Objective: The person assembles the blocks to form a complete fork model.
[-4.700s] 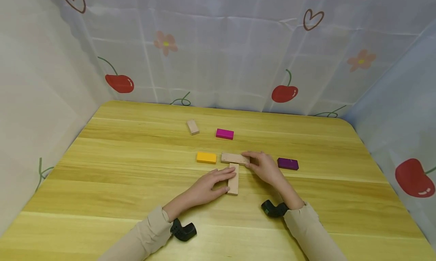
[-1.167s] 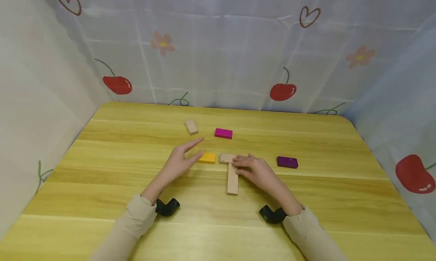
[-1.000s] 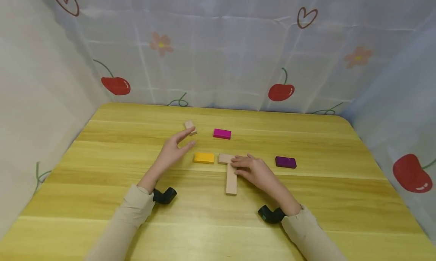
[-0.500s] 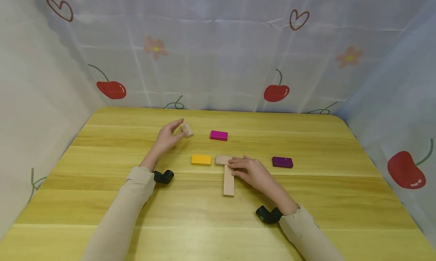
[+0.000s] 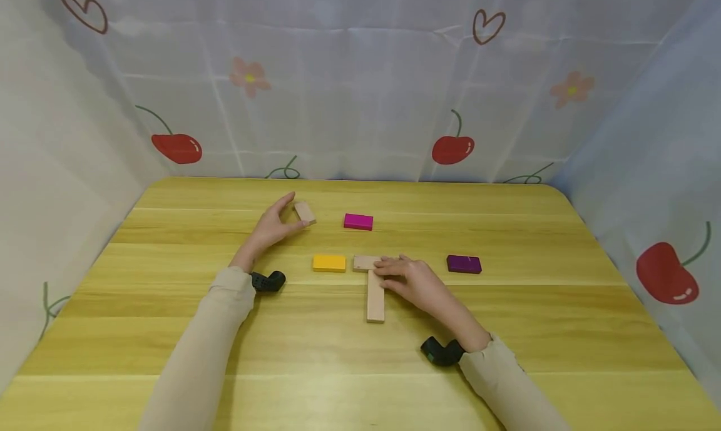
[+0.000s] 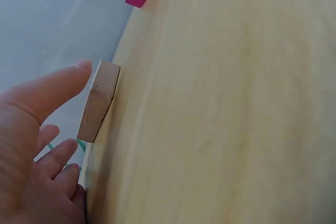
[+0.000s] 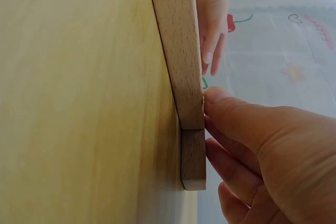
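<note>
Two plain wooden blocks lie flat as a T: a crossbar block (image 5: pixel 363 264) and a stem block (image 5: pixel 375 299) meeting it from below. My right hand (image 5: pixel 414 282) rests its fingertips on the crossbar, covering its right part. In the right wrist view, the thumb touches the stem block's top edge. At the far left, my left hand (image 5: pixel 269 229) spreads thumb and fingers around a short plain block (image 5: pixel 305 212). In the left wrist view, the thumb tip is at one end of that short block (image 6: pixel 100 100); the other fingers stand apart from it.
A yellow block (image 5: pixel 329 264) lies left of the crossbar. Farther back is a magenta block (image 5: pixel 358 222), and a purple block (image 5: pixel 464 264) lies to the right. A printed curtain (image 5: pixel 338 106) hangs behind the wooden table (image 5: pixel 315 368).
My left hand has left the stem block and moved away, far and left, to the short block. My right hand slid left along the crossbar, then stayed. The head view shifted slightly.
</note>
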{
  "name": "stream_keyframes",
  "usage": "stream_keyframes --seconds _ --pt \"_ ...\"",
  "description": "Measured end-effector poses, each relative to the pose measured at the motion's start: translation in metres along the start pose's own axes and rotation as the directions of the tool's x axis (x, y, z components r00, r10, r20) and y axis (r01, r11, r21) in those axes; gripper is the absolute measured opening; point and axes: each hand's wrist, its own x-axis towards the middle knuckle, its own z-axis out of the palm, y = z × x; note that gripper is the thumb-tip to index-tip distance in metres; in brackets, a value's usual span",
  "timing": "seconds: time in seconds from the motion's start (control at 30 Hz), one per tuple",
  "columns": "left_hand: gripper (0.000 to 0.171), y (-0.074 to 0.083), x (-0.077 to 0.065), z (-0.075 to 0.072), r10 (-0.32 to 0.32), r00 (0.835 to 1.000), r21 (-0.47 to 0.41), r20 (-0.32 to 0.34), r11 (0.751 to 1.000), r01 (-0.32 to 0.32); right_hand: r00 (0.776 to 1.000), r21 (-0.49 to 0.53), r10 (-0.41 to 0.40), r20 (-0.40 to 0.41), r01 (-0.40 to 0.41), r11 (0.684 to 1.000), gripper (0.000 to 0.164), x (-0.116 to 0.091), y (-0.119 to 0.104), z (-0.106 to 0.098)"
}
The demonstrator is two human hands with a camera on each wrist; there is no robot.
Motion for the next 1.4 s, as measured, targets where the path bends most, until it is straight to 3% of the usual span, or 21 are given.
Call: stream_keyframes --seconds 0.33,0.63,0.83,1.07,1.4 --pt "0.087 -0.004 0.008 0.003 0.005 0.999 0.055 0.036 0.998 -0.007 1.0 0.01 0.007 0.001 -0.007 1.0 0.028 0.0 -0.001 -0.001" --pt "0.077 -0.003 0.01 0.008 0.032 0.998 0.119 -0.06 0.993 -0.024 1.0 0.015 0.017 0.004 -0.017 1.0 0.028 0.001 -0.002 -0.002" --pt "0.074 -0.006 0.009 0.009 0.047 0.996 0.128 -0.079 0.991 -0.037 1.0 0.005 0.022 0.009 -0.022 1.0 0.028 0.001 -0.002 -0.001" --pt "0.074 -0.003 0.003 0.002 0.038 0.996 0.047 -0.079 0.998 -0.035 1.0 0.013 0.023 0.004 -0.023 1.0 0.028 0.002 -0.002 0.0" --pt "0.072 0.02 -0.021 -0.006 0.073 0.995 -0.088 -0.07 0.993 -0.079 1.0 0.013 0.025 0.003 -0.025 1.0 0.028 0.001 -0.001 -0.001"
